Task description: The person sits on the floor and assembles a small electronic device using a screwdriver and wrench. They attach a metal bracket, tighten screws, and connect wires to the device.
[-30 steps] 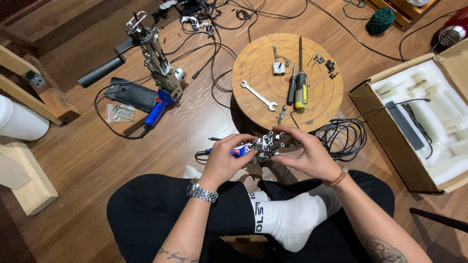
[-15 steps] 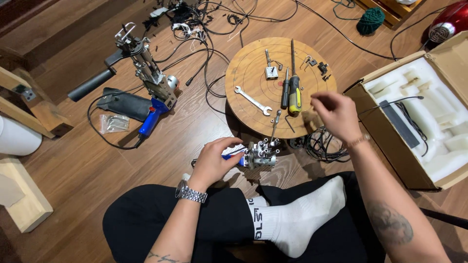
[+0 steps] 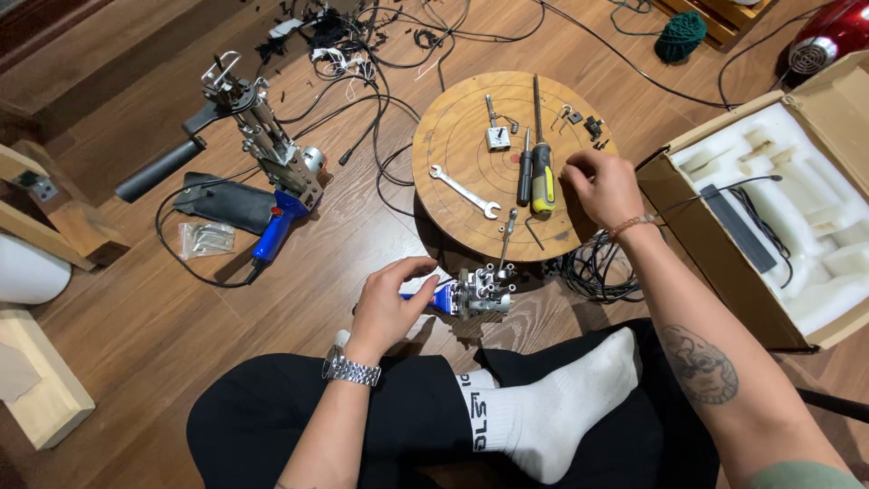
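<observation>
**Desk:** What does the head view show?

**Photographer:** A person sits cross-legged on a wooden floor. The left hand (image 3: pixel 387 303) grips a small metal mechanism with a blue part (image 3: pixel 475 294), fingers closed round its blue end, and it rests on the floor just ahead of the knees, at about six o'clock from the round wooden board (image 3: pixel 471 113).

**Desk:** And the other hand?

**Photographer:** The right hand (image 3: pixel 602 186) is on the board at its three o'clock edge, fingers curled down onto the wood just beside the yellow-handled screwdriver (image 3: pixel 541 167). Whether they pinch a small part I cannot tell; nothing shows between them.

**Desk:** What else lies there?

**Photographer:** A spanner (image 3: pixel 463 191) near the board's centre, a darker screwdriver (image 3: pixel 525 172) touching the yellow one, and small metal fittings (image 3: pixel 496 136) towards twelve o'clock. A second, larger blue-handled machine (image 3: pixel 272 167) lies well apart at nine o'clock, and an open cardboard box with white foam (image 3: pixel 778 199) at three.

**Desk:** How far along is the work?

**Photographer:** Mid-job, by my reading. The mechanism looks partly assembled, with a rod (image 3: pixel 507 237) standing out of it towards the board, while loose fittings and tools are laid out on the board, so fitting or tightening appears left to do.
</observation>
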